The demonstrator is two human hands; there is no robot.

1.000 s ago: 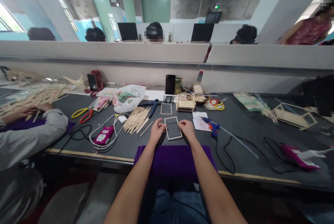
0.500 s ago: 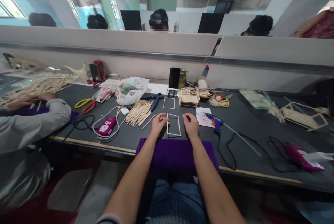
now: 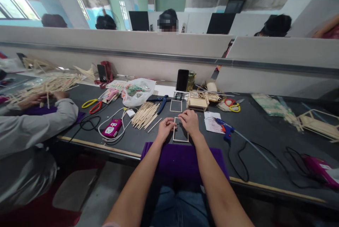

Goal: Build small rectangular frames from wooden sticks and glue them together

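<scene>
A small rectangular wooden stick frame [image 3: 181, 141] is in front of me over the dark table, above the purple cloth [image 3: 182, 160]. My left hand [image 3: 166, 129] pinches its left stick between thumb and fingers. My right hand [image 3: 190, 121] is closed at the far end of the frame, fingertips on the top stick and covering the far right corner. A second stick frame [image 3: 176, 106] lies just beyond. Left of my hands is a pile of wooden sticks [image 3: 144, 114], with one loose stick [image 3: 154, 125] beside it.
A blue glue gun [image 3: 225, 127] lies on the right by a paper sheet [image 3: 210, 123]. Behind are a small stick model [image 3: 197, 101], a phone [image 3: 182, 80], blue pliers [image 3: 163, 103] and scissors [image 3: 233, 105]. A power strip [image 3: 112, 128] and a co-worker's sleeve [image 3: 60, 117] are left.
My right hand has moved left from beside the frame onto its far end. My left hand still holds the left stick. The view has shifted slightly left.
</scene>
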